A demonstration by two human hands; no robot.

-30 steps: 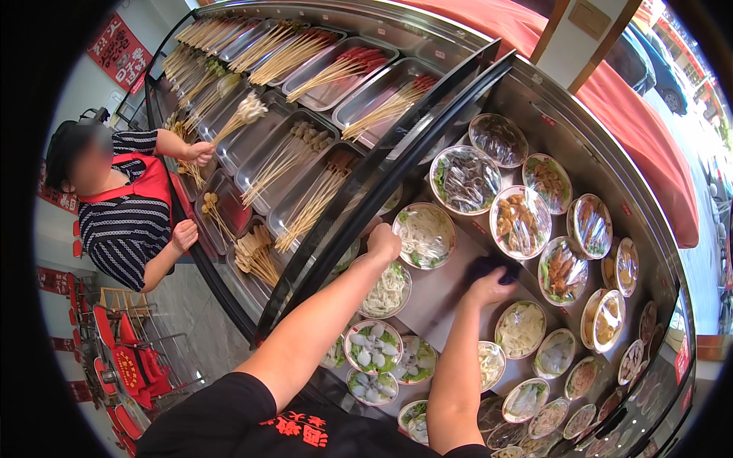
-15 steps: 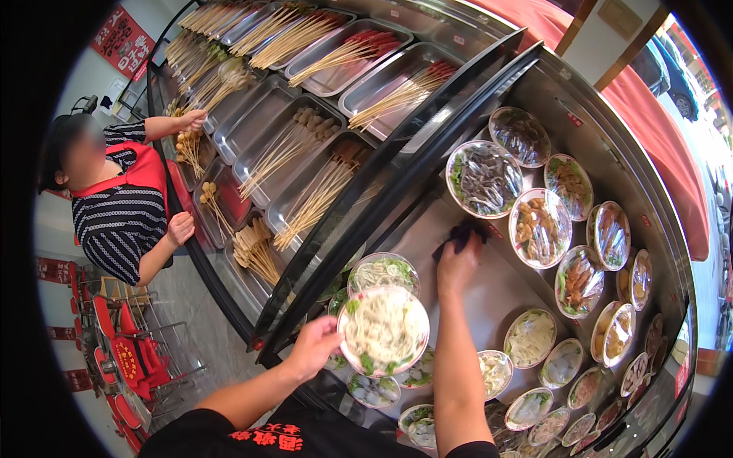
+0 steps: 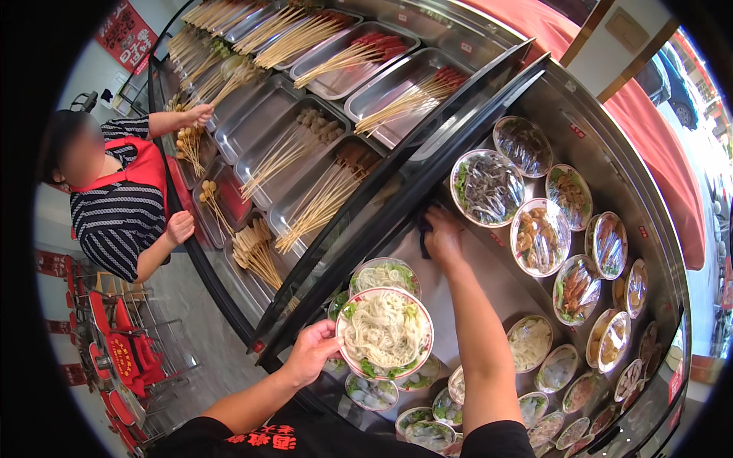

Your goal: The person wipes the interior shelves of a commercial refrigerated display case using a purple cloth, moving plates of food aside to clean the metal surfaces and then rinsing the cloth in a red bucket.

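My left hand (image 3: pixel 311 353) grips the rim of a round bowl (image 3: pixel 384 333), its fingers and thumb closed on the left edge. Pale noodles and green leaves fill this bowl. Further forward, my right hand (image 3: pixel 445 238) presses a dark cloth (image 3: pixel 424 233) against the bare metal shelf (image 3: pixel 450 294) of the display case. Only part of the cloth shows beside the fingers. Just beyond the held bowl sits a similar wrapped bowl (image 3: pixel 385 273). A wrapped bowl of grey strips (image 3: pixel 489 188) stands ahead and to the right of my right hand.
Many film-covered bowls (image 3: pixel 576 290) line the case on the right. A dark-framed glass partition (image 3: pixel 397 183) separates it from metal trays of skewers (image 3: pixel 317 191). Across the counter at left, a person (image 3: pixel 114 191) in a red apron holds skewers. Red chairs (image 3: pixel 107 328) stand behind.
My right hand and the cloth have slid forward and left along the metal shelf. The noodle bowl in my left hand stays in nearly the same place.
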